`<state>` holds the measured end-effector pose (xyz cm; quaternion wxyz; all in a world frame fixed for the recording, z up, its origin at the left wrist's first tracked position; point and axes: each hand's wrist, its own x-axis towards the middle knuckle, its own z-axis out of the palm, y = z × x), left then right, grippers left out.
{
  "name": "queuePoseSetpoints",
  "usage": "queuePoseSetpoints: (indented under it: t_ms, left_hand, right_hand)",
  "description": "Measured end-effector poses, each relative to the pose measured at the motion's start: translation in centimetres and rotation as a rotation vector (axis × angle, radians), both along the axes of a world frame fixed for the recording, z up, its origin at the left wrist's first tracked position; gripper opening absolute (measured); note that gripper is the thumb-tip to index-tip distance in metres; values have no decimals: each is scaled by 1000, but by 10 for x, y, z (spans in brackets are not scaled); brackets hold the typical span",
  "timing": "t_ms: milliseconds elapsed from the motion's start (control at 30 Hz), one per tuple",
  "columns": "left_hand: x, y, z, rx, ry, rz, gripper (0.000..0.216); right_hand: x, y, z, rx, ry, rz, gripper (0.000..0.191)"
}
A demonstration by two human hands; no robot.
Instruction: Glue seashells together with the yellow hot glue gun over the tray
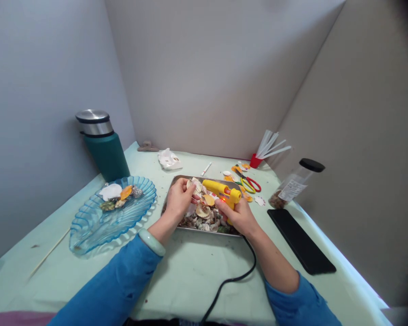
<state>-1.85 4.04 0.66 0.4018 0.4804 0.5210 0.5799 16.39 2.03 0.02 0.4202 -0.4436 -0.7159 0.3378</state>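
Observation:
My right hand is wrapped round a yellow hot glue gun, whose nozzle points left and whose small red light glows. Between the fingertips of my left hand is a pale seashell, close to the nozzle. Both hands are over a metal tray heaped with shells of several sizes and small stones. A black cord runs from the gun toward the table's near edge. How the nozzle tip meets the shell is too small to tell.
Left stand a blue shell-shaped dish with shells and a teal bottle. Behind lie crumpled paper and a white stick. At right are scissors, a red cup of glue sticks, a jar and a black phone-like slab.

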Motion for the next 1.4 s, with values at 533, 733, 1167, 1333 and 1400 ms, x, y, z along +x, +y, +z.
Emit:
queuePoseSetpoints:
  t_ms: [533,733,1167,1333,1400]
  left_hand:
    - [-2,1,-4,88,-30,46,25]
    - [-1,1,-2,67,-107,23,26]
    - [3,-2,1,54,-120,-48,21]
    - [5,-3,3,31,-127,-86,18]
    - [5,-3,3,13,-144,-102,18]
  right_hand:
    - [0,1,3,21,-65,-35,39]
    - [5,8,1,-7,-105,-189,48]
    - [-6,32,7,235,-1141,-325,36]
    - [-8,43,4,222,-1220,-327,50]
    - [-5,42,9,224,-1213,-304,53]
